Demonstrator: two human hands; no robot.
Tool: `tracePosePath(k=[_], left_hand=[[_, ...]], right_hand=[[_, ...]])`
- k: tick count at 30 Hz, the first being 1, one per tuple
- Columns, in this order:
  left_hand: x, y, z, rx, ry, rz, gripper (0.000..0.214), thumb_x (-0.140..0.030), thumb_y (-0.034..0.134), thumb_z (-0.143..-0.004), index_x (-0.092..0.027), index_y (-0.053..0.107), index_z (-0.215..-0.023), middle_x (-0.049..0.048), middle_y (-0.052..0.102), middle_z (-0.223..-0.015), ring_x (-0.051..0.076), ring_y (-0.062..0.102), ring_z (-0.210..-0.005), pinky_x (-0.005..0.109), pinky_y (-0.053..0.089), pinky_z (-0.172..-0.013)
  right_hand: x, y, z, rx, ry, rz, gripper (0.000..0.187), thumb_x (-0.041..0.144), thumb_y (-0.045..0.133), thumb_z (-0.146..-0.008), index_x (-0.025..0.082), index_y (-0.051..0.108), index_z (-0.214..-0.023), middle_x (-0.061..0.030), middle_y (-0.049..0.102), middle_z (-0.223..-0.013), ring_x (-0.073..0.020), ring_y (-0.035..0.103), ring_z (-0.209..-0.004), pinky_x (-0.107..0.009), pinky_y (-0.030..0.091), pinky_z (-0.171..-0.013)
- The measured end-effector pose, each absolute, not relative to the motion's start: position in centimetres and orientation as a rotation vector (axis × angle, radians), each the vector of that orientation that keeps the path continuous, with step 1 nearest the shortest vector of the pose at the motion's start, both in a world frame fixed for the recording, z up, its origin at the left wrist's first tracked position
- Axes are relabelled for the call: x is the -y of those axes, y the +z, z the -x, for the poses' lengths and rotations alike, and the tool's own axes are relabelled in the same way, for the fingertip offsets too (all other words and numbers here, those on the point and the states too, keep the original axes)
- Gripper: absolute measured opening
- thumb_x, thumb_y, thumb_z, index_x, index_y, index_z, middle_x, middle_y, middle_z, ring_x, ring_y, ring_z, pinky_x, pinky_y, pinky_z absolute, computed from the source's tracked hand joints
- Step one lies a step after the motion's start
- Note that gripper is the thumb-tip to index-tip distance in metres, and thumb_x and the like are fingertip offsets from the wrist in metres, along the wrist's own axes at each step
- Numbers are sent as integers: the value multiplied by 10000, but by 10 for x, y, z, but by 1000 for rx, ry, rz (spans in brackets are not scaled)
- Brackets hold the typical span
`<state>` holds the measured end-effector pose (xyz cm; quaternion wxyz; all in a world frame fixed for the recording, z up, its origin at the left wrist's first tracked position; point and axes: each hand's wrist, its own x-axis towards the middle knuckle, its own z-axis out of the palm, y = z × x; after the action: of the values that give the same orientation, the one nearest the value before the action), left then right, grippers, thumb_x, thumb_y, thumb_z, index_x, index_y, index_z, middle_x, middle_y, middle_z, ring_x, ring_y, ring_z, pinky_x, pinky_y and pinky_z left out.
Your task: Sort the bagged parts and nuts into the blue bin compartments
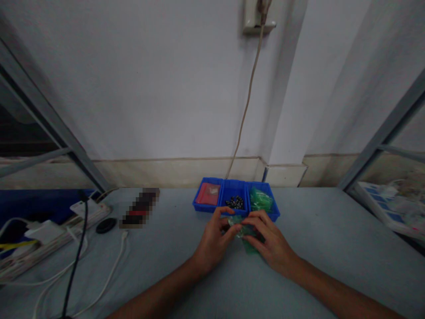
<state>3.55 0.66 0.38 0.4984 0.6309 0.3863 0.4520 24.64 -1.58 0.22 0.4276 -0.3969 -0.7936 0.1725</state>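
Between my two hands is a small green-tinted plastic bag (237, 226), held just in front of the blue bins. My left hand (215, 237) pinches its left side between thumb and fingers. The fingers of my right hand (268, 239) are closed on its right side. Part of the bag, or another green piece (250, 248), shows below my right fingers. Behind my hands stand three joined blue bins (223, 212). The left one holds a red packet (208, 194), the middle one small black-and-silver parts (236, 202), the right one green plastic bags (260, 200).
On the left lie a power strip (96, 212) with plugs, white cables (113, 270), a black cable (78, 257), a round black disc (106, 225) and a blurred-out dark object (141, 208). A white tray (381, 204) stands at the right. A wall (166, 88) rises behind the table.
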Motion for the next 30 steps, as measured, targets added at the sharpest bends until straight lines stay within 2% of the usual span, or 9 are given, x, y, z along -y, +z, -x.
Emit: tracePosePath(k=[5,10,15,17,21,25,27,29,30], left_hand=[[-3,6,-34,-932,1019,-1625,287,-482,588,-1044,-208,543,-1118,-26,648,-730,153,627,-658,261,462,-639],[1,9,-32,-1044,1050,-1931,155,-302,575,-1051,-204,635,-1155,6,649,-867,154,580,-737,269,453,-679],[2,5,-31,-941,1111,-2105,526,-98,667,-931,-284,559,-1411,73,616,-1245,191,610,-964,306,525,-809],[2,6,-31,-908,1123,-2145,492,-122,687,-943,-302,586,-1390,84,588,-1305,207,614,-1020,332,539,-851],[3,13,-31,-944,1179,-2167,64,-250,648,-1030,-233,697,-1067,86,629,-1168,234,613,-1064,376,513,-936],[0,14,-30,-1067,1215,-2099,253,-328,599,-1064,-199,642,-850,43,628,-893,206,578,-865,329,475,-804],[-3,11,-30,-1107,1215,-2040,233,-336,619,-1047,-202,639,-857,17,607,-819,190,555,-790,307,449,-741],[-5,6,-31,-1108,1214,-1923,111,-322,654,-1019,-212,641,-1031,-11,610,-802,175,562,-744,289,444,-709],[-5,4,-32,-1097,1213,-1857,175,-312,672,-1004,-220,607,-1137,-24,617,-805,170,572,-731,282,450,-703]], right_hand=[[17,5,-248,1949,482,953,164,270,529,-1092,270,674,-1169,-94,675,-1180,-264,665,-1137,-424,555,-998],[17,-4,-247,1622,711,1094,177,391,559,-1086,261,529,-1202,-9,660,-879,-186,656,-737,-293,548,-651],[14,-10,-245,1485,834,1048,293,443,574,-1072,278,448,-1278,36,573,-826,-142,550,-603,-239,437,-506],[14,-9,-245,1487,860,1045,273,450,586,-1066,275,464,-1237,37,581,-820,-131,526,-572,-237,420,-487],[17,-5,-246,1589,903,1054,228,455,518,-1098,251,522,-1198,23,622,-780,-140,547,-572,-251,441,-506],[19,-5,-246,1701,746,1028,245,389,493,-1106,257,512,-1311,-24,655,-913,-183,624,-746,-310,541,-678],[18,-6,-245,1734,645,1012,274,340,551,-1077,276,498,-1337,-52,638,-1035,-199,630,-830,-335,562,-737],[17,-5,-244,1776,577,990,259,292,568,-1061,287,520,-1316,-79,615,-1140,-209,624,-874,-347,568,-747],[17,-3,-244,1805,553,980,233,269,562,-1061,287,543,-1292,-92,604,-1191,-214,624,-900,-356,569,-764]])
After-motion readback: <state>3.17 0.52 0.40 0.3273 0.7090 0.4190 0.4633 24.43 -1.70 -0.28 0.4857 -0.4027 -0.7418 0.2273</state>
